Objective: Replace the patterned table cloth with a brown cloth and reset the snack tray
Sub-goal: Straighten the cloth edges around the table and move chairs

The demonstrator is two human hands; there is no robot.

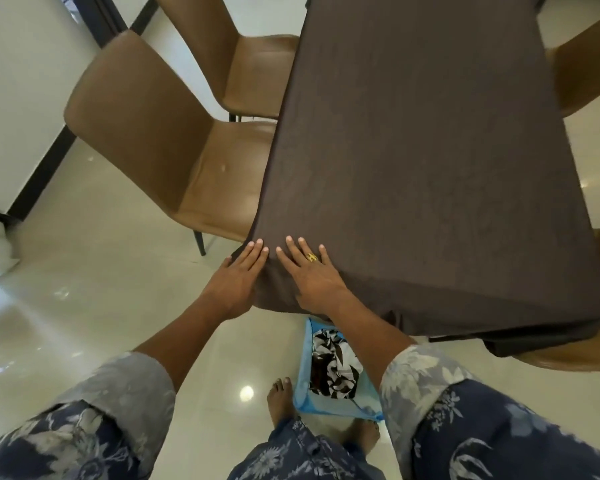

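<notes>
In the head view, I had both hands flat with fingers straight, gripping nothing: the left hand [238, 275] and right hand [312, 271] pressed side by side on the brown cloth [423, 161] at the table's near left corner. The patterned cloth [333, 365] lay in a blue basket [336, 408] on the floor. I judged that smoothing outward evenly would best square the overhang. The snack tray was out of sight.

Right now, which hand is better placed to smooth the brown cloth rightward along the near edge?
Probably the right hand: it lies flat on the brown cloth on that side; the left hand rests at the corner.
</notes>
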